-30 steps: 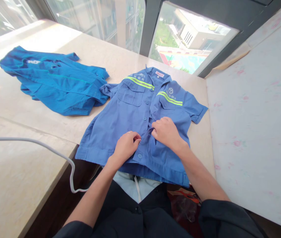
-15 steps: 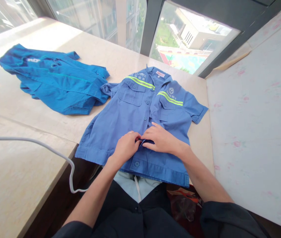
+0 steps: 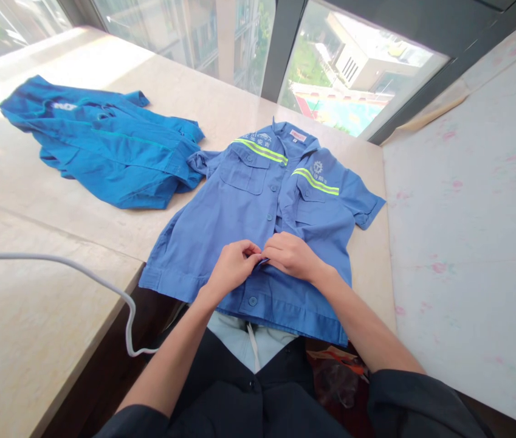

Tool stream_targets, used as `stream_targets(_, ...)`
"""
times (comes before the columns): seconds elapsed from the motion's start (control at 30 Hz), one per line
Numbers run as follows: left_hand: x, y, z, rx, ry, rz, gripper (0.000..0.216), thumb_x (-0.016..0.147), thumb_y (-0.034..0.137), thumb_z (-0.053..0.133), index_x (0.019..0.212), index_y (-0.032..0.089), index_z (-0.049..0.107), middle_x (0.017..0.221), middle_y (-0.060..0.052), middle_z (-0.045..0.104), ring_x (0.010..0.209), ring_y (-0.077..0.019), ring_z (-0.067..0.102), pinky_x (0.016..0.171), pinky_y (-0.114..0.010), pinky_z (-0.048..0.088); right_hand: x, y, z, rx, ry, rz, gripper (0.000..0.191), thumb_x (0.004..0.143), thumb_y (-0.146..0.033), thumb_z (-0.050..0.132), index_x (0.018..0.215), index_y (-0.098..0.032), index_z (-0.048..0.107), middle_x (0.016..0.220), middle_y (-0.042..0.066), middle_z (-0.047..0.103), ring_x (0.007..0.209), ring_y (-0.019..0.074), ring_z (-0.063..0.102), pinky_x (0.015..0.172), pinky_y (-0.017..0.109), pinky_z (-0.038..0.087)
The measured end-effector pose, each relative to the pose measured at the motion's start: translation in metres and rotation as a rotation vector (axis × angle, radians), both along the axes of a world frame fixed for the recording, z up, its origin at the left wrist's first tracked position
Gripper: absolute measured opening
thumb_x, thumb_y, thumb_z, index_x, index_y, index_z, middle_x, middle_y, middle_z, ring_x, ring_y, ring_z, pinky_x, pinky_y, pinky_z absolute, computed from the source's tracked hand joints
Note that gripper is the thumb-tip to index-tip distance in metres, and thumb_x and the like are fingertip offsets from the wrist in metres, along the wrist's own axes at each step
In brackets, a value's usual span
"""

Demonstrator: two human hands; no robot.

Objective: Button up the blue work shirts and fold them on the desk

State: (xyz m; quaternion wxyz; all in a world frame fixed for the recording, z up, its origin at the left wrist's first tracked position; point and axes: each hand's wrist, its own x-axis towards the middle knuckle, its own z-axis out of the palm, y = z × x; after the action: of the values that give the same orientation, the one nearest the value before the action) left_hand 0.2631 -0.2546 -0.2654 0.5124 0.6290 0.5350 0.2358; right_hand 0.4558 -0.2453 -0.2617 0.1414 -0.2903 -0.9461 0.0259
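Note:
A blue short-sleeved work shirt (image 3: 239, 213) with yellow-green reflective stripes lies face up, collar away from me, its hem hanging over the near edge. My left hand (image 3: 234, 264) pinches the front placket low on the shirt. Against its fingertips, my right hand (image 3: 292, 254) has its fingers closed on the other side of the same placket. The button between them, if there is one, is hidden by the fingers. Below the hands a fastened-looking hem button (image 3: 253, 301) shows, and further up another button (image 3: 269, 217) sits on the placket.
A second, brighter blue garment (image 3: 116, 149) lies crumpled on the stone ledge (image 3: 57, 237) at left. A white cable (image 3: 79, 267) crosses the ledge's near edge. Windows (image 3: 340, 73) stand behind, and a flower-patterned panel (image 3: 462, 243) closes the right side.
My right hand's fingers have curled in and closed more tightly on the placket. My left hand keeps its pinch, nearly in place. The view has shifted slightly.

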Motion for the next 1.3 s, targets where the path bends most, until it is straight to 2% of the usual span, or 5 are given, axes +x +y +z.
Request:
stream_targets(0.37,0.002,0.001,0.003,-0.293,-0.29,0.182,0.025,0.069,0.035,0.071,0.082,0.013,0.071,0.059,0.001,0.063,0.042,-0.006,0.046,0.041,-0.018,0.036,0.006,-0.014,-0.028,0.202,0.289,-0.04,0.015,0.094,-0.014,0.053,0.086,-0.02,0.063,0.083,0.005,0.068,0.073,0.0164,0.057,0.067,0.031,0.044)
stream_targets(0.67,-0.002,-0.003,0.001,-0.115,-0.265,0.03,0.031,0.077,0.04,0.065,0.088,0.013,0.076,0.059,0.0,0.063,0.049,-0.0091,0.047,0.045,-0.021,0.036,0.005,-0.014,-0.027,0.259,0.346,-0.02,0.01,0.092,-0.021,0.06,0.083,-0.02,0.06,0.084,0.006,0.069,0.076,0.0177,0.06,0.071,0.033,0.05)
stream_targets(0.83,-0.007,-0.006,0.0,-0.073,-0.209,0.003,0.038,0.076,0.045,0.07,0.096,0.014,0.075,0.066,-0.001,0.066,0.057,-0.0115,0.055,0.053,-0.022,0.044,0.006,-0.014,-0.031,0.181,0.396,-0.054,0.004,0.092,-0.02,0.06,0.091,-0.021,0.063,0.087,0.006,0.071,0.082,0.0182,0.065,0.076,0.034,0.052)
stream_targets(1.1,-0.008,-0.01,-0.014,0.088,-0.075,-0.073,0.031,0.074,0.025,0.069,0.104,0.02,0.073,0.088,-0.002,0.071,0.069,-0.0122,0.063,0.064,-0.022,0.052,0.008,-0.009,-0.036,-0.019,0.443,-0.09,0.01,0.093,-0.022,0.059,0.097,-0.021,0.069,0.092,0.008,0.074,0.087,0.0201,0.068,0.079,0.036,0.051)
stream_targets(1.3,-0.002,-0.011,-0.016,0.143,-0.009,0.005,0.029,0.075,0.016,0.06,0.1,0.019,0.074,0.09,-0.002,0.074,0.076,-0.0147,0.066,0.073,-0.025,0.054,0.007,-0.007,-0.036,-0.106,0.45,-0.113,0.013,0.095,-0.026,0.059,0.094,-0.019,0.07,0.091,0.008,0.075,0.084,0.0189,0.068,0.076,0.034,0.05)
